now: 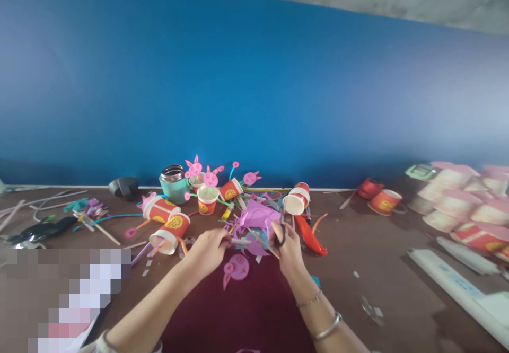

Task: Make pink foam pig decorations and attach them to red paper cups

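Observation:
My left hand [212, 248] is closed, its fingertips pinching a small white strip [240, 241] that points to the right. My right hand [288, 249] is closed on a pair of scissors with a dark handle loop [282, 235]. A thin wooden stick [262, 243] slants up and left from the right hand; whether the fingers grip it I cannot tell. Between and beyond both hands lie cut purple paper scraps [258, 215]. Just below the left hand is a pink paper animal face [238, 267] with ears, lying on a dark red surface [238, 310].
Red paper cups [172, 228] with straws lie at left; others carry pink faces [210, 178]. A teal flask [174, 186] stands behind. At right are a toppled cup [296, 200], an orange-red piece [312, 236], stacked cups [457, 199] and a white power strip [457, 289].

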Tool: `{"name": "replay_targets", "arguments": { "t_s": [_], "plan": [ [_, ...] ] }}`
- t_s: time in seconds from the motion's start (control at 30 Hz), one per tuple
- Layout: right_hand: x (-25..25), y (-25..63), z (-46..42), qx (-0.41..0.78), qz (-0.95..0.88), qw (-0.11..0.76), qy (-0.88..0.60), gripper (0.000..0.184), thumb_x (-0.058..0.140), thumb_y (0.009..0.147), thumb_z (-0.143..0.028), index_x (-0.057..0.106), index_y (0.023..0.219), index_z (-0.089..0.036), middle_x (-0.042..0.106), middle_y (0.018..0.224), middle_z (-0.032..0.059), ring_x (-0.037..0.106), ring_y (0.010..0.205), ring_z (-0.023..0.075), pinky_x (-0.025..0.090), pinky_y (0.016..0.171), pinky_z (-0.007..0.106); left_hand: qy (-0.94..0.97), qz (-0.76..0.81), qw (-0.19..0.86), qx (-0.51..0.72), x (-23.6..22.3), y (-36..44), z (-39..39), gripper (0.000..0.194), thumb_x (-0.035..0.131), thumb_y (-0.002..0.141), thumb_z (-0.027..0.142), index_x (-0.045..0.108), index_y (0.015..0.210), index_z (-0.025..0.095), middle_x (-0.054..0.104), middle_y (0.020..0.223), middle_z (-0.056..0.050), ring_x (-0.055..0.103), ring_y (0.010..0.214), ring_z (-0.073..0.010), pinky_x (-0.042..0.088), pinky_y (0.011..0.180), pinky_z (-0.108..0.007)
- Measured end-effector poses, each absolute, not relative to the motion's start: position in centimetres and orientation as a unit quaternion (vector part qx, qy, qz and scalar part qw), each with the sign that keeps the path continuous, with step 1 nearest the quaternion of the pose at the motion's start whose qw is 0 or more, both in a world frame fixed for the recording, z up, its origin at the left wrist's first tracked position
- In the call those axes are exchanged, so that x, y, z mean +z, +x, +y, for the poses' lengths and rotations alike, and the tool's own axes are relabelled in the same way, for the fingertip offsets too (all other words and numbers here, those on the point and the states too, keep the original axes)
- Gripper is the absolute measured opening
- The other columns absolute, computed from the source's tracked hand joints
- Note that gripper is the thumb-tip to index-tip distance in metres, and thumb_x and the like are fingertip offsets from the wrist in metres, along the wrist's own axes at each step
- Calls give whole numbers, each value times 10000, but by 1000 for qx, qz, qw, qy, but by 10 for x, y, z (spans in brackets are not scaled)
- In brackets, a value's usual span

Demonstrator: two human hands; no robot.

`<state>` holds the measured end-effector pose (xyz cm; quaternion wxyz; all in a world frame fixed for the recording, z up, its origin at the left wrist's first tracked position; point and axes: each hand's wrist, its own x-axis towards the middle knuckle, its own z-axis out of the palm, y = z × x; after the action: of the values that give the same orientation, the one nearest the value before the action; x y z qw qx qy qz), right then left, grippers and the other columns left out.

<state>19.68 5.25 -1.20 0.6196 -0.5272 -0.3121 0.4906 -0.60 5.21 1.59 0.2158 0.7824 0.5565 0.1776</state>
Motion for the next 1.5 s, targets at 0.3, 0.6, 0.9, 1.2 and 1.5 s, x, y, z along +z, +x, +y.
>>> {"name": "replay_targets", "arguments": {
  "t_s": [0.3, 0.6, 0.9, 1.2, 1.5],
  "plan": [
    [-17, 197, 55, 474, -326, 617, -537, 316, 705, 646, -406, 490, 580, -183, 478, 401, -59, 369, 342, 61, 230, 335, 166, 893, 419, 84, 141, 5, 41, 51, 207, 573, 783, 214, 645, 971, 168, 644, 997, -96, 546, 1009, -263, 412, 886, -362],
    [-23, 200, 58, 462, -342, 620, -534, 295, 694, 665, -404, 513, 597, -181, 483, 409, -56, 397, 363, 71, 257, 347, 173, 875, 452, 46, 168, -10, 58, 52, 145, 532, 786, 120, 624, 884, 174, 632, 934, -83, 547, 936, -253, 404, 799, -368],
    [-13, 189, 48, 583, -357, 569, -456, 359, 742, 633, -394, 560, 853, -176, 549, 516, -55, 438, 382, 66, 290, 348, 157, 809, 432, -67, 394, -3, 31, 39, 152, 509, 870, 192, 621, 768, 205, 616, 812, -28, 523, 829, -191, 337, 799, -360],
    [-10, 189, 44, 550, -421, 584, -423, 361, 724, 616, -261, 563, 928, -174, 530, 614, -64, 394, 425, 45, 291, 389, 163, 553, 444, 465, 530, -3, 39, 28, 254, 541, 794, 285, 517, 1025, 181, 539, 727, 8, 499, 585, -109, 401, 530, -217],
    [-5, 188, 41, 539, -452, 559, -439, 361, 714, 658, -339, 556, 934, -168, 553, 613, -52, 441, 458, 69, 321, 422, 178, 355, 369, 693, 507, -14, 36, 41, 327, 736, 640, 371, 481, 690, 173, 435, 456, 98, 211, 338, -8, 102, 332, -152]
  ]
}}
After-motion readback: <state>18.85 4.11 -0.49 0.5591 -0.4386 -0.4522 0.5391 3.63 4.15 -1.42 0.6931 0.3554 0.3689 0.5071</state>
